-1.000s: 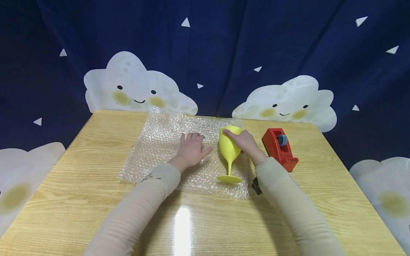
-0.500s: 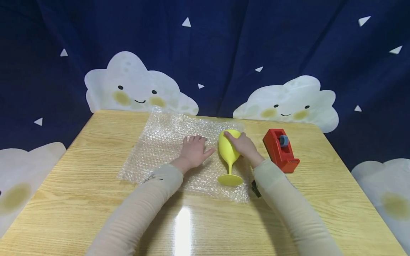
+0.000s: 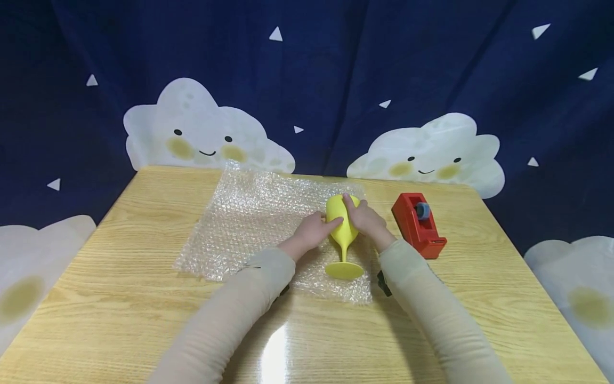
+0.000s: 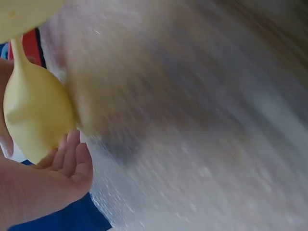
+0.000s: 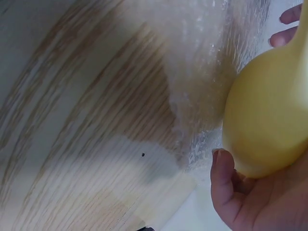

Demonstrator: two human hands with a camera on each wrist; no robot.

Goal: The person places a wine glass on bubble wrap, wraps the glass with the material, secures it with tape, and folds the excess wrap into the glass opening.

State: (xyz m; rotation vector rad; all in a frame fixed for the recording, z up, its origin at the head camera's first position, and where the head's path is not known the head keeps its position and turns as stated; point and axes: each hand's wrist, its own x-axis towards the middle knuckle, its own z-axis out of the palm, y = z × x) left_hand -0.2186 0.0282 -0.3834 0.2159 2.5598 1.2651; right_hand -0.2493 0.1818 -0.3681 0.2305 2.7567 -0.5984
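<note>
Over the right-hand part of the bubble wrap [image 3: 259,213], on the bench [image 3: 120,240], the yellow goblet [image 3: 345,236] sits between two hands, its long axis running from near foot to far mouth. Right grip [image 3: 369,220]: thumb and fingers curved to the bowl's width. Left grip [image 3: 310,232]: thumb across the bowl's left face, fingers I see only partly; neither is nearer
</note>
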